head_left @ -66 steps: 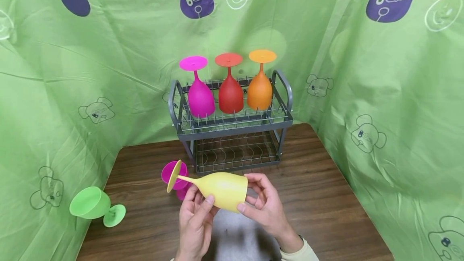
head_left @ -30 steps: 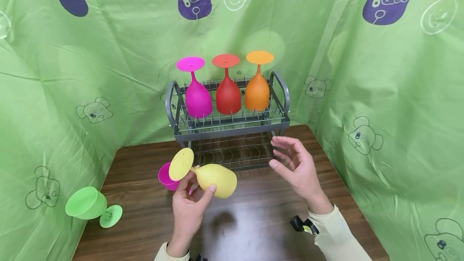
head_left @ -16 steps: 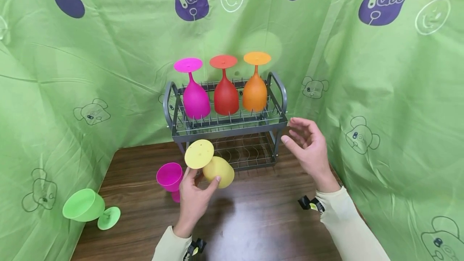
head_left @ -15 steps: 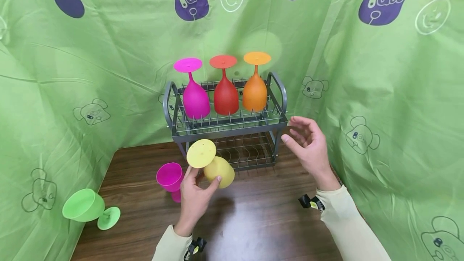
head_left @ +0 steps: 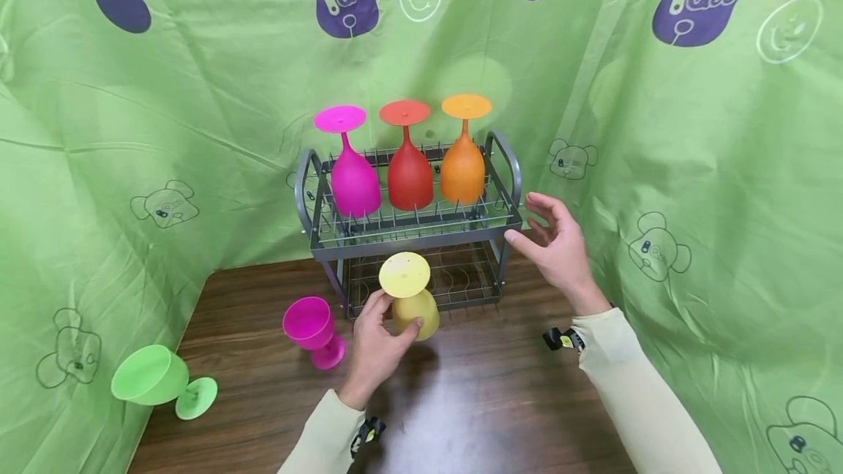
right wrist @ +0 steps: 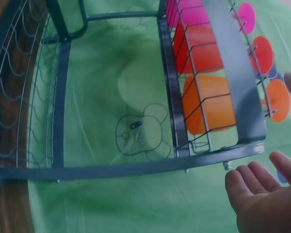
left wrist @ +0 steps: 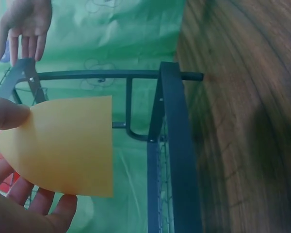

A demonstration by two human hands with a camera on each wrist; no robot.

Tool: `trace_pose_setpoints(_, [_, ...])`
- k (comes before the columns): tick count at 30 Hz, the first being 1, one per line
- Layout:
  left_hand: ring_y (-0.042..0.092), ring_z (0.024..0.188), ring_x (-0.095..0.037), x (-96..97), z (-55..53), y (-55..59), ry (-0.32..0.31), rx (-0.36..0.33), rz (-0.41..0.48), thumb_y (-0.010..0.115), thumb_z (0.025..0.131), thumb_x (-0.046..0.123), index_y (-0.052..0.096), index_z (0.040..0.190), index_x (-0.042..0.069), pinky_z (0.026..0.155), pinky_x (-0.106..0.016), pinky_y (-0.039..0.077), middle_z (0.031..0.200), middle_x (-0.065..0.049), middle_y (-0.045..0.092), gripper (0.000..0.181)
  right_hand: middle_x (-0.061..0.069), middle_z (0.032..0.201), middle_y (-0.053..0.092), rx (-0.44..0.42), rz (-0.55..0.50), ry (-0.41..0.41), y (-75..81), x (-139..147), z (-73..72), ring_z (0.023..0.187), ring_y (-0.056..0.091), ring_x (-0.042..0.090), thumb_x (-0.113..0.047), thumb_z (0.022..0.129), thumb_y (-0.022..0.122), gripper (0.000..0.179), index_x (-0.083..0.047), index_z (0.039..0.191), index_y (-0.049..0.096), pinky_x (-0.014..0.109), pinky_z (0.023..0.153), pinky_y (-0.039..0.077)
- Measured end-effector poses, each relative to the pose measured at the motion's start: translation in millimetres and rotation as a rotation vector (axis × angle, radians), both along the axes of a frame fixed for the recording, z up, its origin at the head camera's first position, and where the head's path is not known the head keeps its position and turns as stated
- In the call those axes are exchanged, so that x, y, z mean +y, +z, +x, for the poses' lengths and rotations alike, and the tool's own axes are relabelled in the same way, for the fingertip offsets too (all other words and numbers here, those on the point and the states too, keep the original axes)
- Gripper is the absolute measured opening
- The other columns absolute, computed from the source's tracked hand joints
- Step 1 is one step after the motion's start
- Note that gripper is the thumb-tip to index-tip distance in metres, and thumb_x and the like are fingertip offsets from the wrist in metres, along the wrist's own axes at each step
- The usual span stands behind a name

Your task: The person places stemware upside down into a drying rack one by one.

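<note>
In the head view my left hand (head_left: 378, 350) grips a yellow wine glass (head_left: 421, 313) by its bowl, thumb on the near side. The glass is upside down, foot up, in front of the rack's lower shelf. Its bowl (left wrist: 68, 145) lies between thumb and fingers in the left wrist view. My right hand (head_left: 560, 251) is held beside the right end of the dark grey two-tier dish rack (head_left: 416, 242), fingers loosely bent and holding nothing. Magenta (head_left: 356, 183), red (head_left: 410, 180) and orange (head_left: 462, 172) wine glasses stand inverted on the top tier.
A magenta goblet (head_left: 308, 322) stands upright on the wooden table (head_left: 500, 401), left of my left hand. Farther left a green goblet (head_left: 150, 375) lies tilted, its foot (head_left: 196, 398) towards the right. Green printed cloth (head_left: 257, 93) walls the table at the back and sides.
Both hands held the yellow glass at first; the right hand has let go and moved right to the rack's end. The left hand has turned the glass from sideways to foot-up and shifted right.
</note>
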State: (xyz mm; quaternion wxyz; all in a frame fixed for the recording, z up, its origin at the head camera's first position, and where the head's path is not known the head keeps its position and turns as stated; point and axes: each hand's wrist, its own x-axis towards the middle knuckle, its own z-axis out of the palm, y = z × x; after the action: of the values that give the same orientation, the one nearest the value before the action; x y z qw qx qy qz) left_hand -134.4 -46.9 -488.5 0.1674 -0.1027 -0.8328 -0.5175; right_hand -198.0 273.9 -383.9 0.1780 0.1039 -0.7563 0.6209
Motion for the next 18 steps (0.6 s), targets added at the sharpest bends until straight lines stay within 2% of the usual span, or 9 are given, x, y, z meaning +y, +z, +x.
trace_pose_setpoints(5, [0.067,0.121,-0.025,7.0,-10.5,-6.7,-0.038,0.018,-0.03,0.091,0.077,0.016,0.073,0.132,0.012,0.098,-0.053,0.06,0.134,-0.003,0.067,0.058,0.014,0.157,0.052,-0.014,0.02,0.028,-1.5,4.0,-10.8,0.149,0.046,0.032,-0.006,0.087,0.086,0.077,-0.002,0.153,0.047,0.048,0.126,0.04])
trace_pose_setpoints(11, [0.066,0.126,-0.026,12.9,-26.3,-14.4,-0.081,0.034,-0.07,0.091,0.078,0.016,0.074,0.128,0.012,0.104,-0.05,0.058,0.136,-0.005,0.066,0.054,0.013,0.159,0.049,-0.033,0.023,0.073,-6.1,7.2,-18.1,0.15,0.045,0.031,-0.005,0.086,0.086,0.081,-0.005,0.156,0.045,0.05,0.126,0.039])
trace_pose_setpoints(18, [0.065,0.128,-0.029,19.0,-46.1,-17.9,-0.092,0.004,-0.092,0.089,0.08,0.019,0.071,0.134,0.011,0.107,-0.051,0.056,0.141,-0.006,0.065,0.057,0.013,0.159,0.051,-0.029,0.013,0.09,-10.8,8.4,-25.5,0.15,0.047,0.03,-0.005,0.087,0.085,0.08,-0.008,0.156,0.046,0.049,0.127,0.039])
